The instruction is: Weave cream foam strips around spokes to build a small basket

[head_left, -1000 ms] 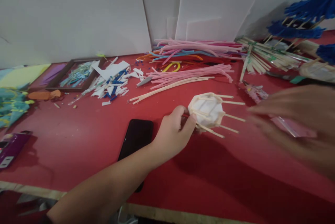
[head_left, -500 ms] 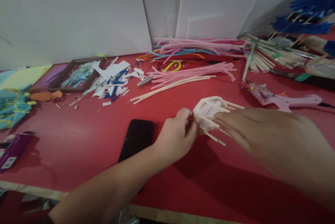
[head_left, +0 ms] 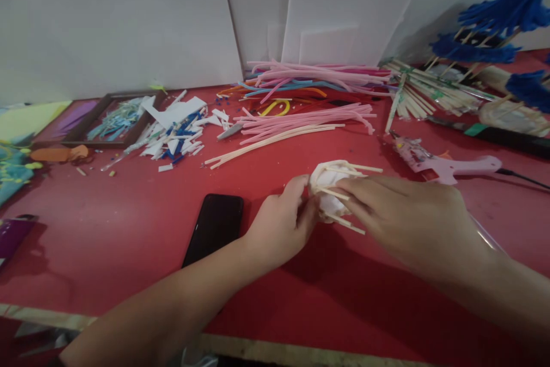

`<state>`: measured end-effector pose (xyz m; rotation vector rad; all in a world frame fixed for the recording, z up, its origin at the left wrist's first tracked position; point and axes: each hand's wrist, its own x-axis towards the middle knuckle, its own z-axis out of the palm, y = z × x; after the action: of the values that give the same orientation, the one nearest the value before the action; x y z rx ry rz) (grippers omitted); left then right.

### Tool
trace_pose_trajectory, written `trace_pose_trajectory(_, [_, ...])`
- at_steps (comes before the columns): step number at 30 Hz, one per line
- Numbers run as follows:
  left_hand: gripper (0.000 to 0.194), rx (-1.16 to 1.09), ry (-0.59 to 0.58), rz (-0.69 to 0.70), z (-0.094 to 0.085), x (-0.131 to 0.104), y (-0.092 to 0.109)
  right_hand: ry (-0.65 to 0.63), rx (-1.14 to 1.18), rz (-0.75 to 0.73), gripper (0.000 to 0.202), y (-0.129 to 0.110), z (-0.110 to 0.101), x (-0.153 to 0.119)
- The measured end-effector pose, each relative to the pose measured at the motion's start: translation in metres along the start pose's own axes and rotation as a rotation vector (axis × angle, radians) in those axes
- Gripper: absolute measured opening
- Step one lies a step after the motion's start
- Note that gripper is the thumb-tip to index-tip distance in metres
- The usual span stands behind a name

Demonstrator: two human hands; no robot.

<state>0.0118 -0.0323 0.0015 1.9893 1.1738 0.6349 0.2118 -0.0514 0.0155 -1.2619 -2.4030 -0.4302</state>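
A small white craft piece (head_left: 329, 175), many-sided with thin wooden sticks (head_left: 352, 224) standing out from it, is held just above the red table. Its sticks point to the right. My left hand (head_left: 281, 218) is closed, pinching the piece's left edge between thumb and fingers. From the right, my right hand (head_left: 399, 212) reaches over it with fingers pressed together at one of the sticks. The fingertips partly hide that stick and the white base. A black phone (head_left: 215, 227) lies left of my left hand.
Pink pipe cleaners (head_left: 309, 118) and pale sticks (head_left: 275, 143) lie behind. A pink glue gun (head_left: 466, 168) with a cord rests at right, near a blue-roofed model (head_left: 498, 18). Paper scraps (head_left: 176, 126), a brown frame (head_left: 97, 141) and an orange-handled tool (head_left: 60, 153) are at left.
The view has shifted slightly, so the table things sit further left. My right hand's fingers have closed in on a stick of the craft piece; my left hand keeps its grip.
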Motion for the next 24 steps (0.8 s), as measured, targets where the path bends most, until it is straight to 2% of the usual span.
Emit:
trace_pose_trajectory(2, [0.026, 0.009, -0.006, 0.001, 0.000, 0.000, 0.000, 0.039, -0.015, 0.022, 0.047, -0.003, 0.000, 0.001])
trace_pose_trajectory(7, [0.022, 0.009, -0.021, -0.006, 0.000, -0.001, 0.000, 0.138, -0.016, 0.022, 0.051, -0.009, 0.000, 0.007])
trace_pose_trajectory(12, [0.015, -0.038, -0.021, 0.010, 0.000, -0.001, -0.001, 0.112, -0.026, 0.044, 0.055, -0.010, 0.000, 0.009])
trace_pose_trajectory(18, [0.011, -0.150, -0.004, 0.013, 0.000, -0.001, 0.000, 0.172, -0.063, 0.034, 0.047, -0.010, -0.001, 0.010])
trace_pose_trajectory(24, [0.011, -0.201, -0.002, 0.008, 0.001, 0.001, 0.000, 0.124, 0.160, 0.149, 0.031, -0.012, -0.002, 0.011])
